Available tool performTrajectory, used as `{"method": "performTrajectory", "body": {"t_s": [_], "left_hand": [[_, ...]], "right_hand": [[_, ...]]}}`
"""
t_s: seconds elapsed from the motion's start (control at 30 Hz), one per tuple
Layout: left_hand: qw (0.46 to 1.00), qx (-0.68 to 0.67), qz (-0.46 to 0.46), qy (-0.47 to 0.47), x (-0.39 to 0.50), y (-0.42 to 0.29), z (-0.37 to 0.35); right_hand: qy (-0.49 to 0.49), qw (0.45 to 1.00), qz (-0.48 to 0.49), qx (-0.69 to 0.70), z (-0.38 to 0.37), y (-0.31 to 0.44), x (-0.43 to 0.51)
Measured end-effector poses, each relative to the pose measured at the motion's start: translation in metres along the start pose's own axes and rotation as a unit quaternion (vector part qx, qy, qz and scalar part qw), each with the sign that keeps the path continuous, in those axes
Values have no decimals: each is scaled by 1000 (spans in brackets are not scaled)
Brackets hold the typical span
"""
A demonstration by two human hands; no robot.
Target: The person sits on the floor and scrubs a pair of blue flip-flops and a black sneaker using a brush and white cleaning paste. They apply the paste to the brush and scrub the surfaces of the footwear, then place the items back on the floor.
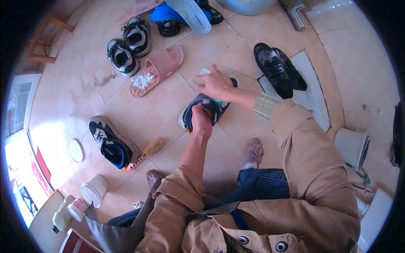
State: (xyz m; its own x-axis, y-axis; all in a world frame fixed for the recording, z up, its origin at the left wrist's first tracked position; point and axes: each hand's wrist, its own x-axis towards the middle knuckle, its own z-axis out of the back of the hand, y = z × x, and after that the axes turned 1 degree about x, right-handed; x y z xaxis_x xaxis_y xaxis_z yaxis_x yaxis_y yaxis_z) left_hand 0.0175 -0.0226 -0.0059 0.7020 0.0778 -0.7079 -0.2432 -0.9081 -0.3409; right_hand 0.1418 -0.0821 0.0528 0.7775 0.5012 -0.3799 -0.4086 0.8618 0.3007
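Note:
In front of me a dark sneaker (218, 109) with a pale sole is on the tiled floor. My left hand (201, 121) grips it at the heel opening, with the fingers partly inside. Above its front part is my right hand (215, 83), blurred, with a whitish object (203, 73) at its fingertips; what this is cannot be made out. The matching sneaker (110, 145) lies to the left, beside a pink-handled scrub brush (153, 148). A pink slipper (166, 69) farther up carries white powder or foam (143, 81) on its footbed.
Grey-and-black sneakers (136, 38) stand at the upper left, near a blue shoe (169, 14) and a white insole (193, 15). Wet black shoes (278, 69) lie at the upper right. White buckets (95, 189), a round lid (76, 150) and a plastic bottle (63, 213) are at the left.

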Motion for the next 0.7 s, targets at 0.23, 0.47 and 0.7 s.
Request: {"method": "performTrajectory", "body": {"t_s": [0.23,0.47,0.7], "left_hand": [[999,-8,-11,31,-16,-21,-11],[1000,-5,1,10,-5,-18,0],[999,-2,36,3,1,-17,-4]], "right_hand": [[-19,991,103,84,17,24,-55],[2,994,34,105,13,25,-30],[-42,994,-30,98,2,14,-8]]}}
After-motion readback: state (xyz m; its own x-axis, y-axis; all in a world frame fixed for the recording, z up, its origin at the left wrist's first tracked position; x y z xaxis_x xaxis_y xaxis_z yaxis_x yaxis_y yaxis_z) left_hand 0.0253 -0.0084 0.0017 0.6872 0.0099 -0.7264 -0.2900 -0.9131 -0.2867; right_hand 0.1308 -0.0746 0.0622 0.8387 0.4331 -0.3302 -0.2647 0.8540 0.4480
